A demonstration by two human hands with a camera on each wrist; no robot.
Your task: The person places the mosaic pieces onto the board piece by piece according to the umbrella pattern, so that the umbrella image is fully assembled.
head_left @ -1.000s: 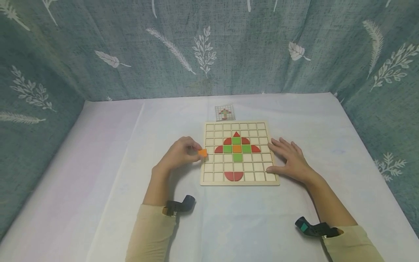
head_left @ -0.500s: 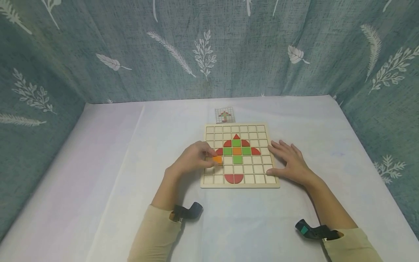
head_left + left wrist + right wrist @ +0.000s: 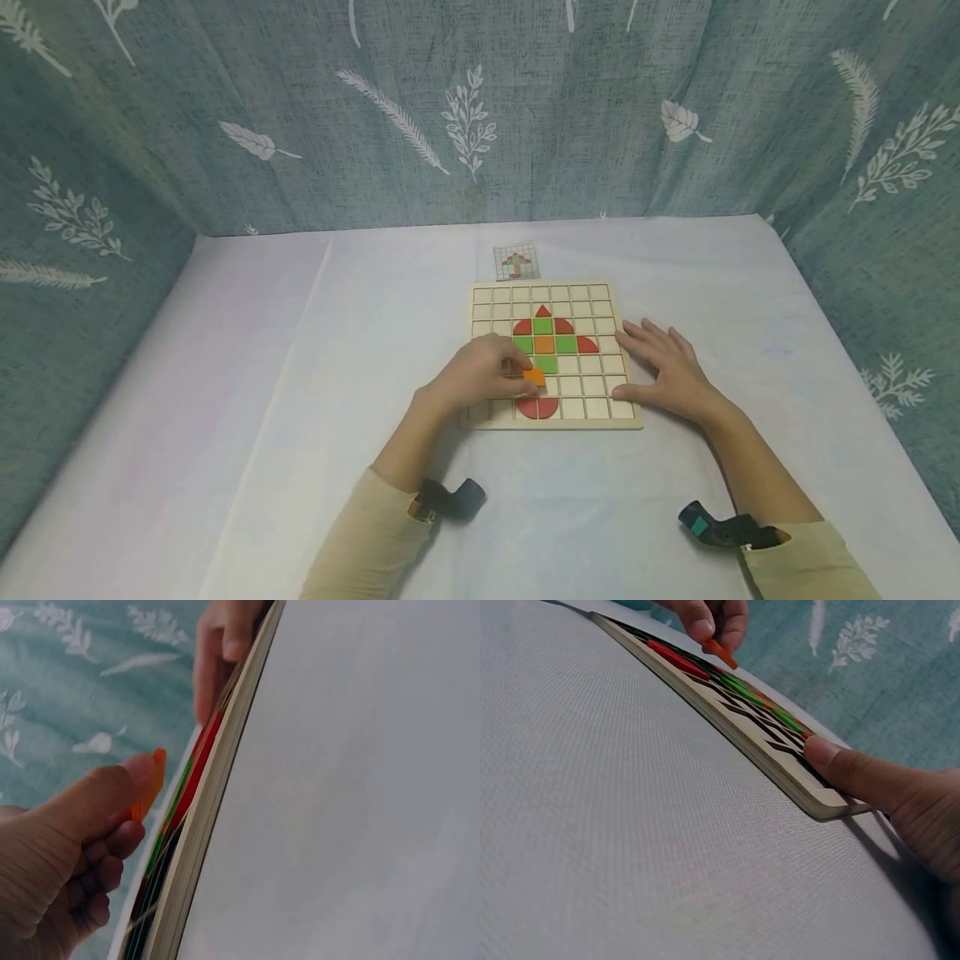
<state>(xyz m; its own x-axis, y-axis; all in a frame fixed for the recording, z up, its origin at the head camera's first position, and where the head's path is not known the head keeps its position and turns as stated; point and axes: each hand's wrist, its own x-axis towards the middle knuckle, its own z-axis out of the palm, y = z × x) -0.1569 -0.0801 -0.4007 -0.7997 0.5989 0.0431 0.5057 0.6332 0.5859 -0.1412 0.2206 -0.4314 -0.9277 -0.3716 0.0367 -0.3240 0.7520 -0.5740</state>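
An orange square tile (image 3: 534,377) is pinched between the thumb and fingers of my left hand (image 3: 483,369), just below the lowest green tile (image 3: 546,364). In both wrist views the tile is tilted and held above the wooden grid board (image 3: 592,423). Red, green and one orange tile (image 3: 543,344) sit in the board's cells, with two red quarter-round tiles (image 3: 537,407) in the bottom row. My left hand covers part of the board's left side. My right hand (image 3: 663,367) rests at the board's right edge, its fingers spread and thumb (image 3: 832,754) on the rim.
A small pattern card (image 3: 516,261) with a matching coloured figure lies behind the board. White cloth (image 3: 360,292) covers the table, and a teal leaf-print curtain (image 3: 540,125) hangs behind and at both sides.
My left hand has carried the orange tile rightward from the board's left edge to below the lowest green tile. The right hand stays at the right edge.
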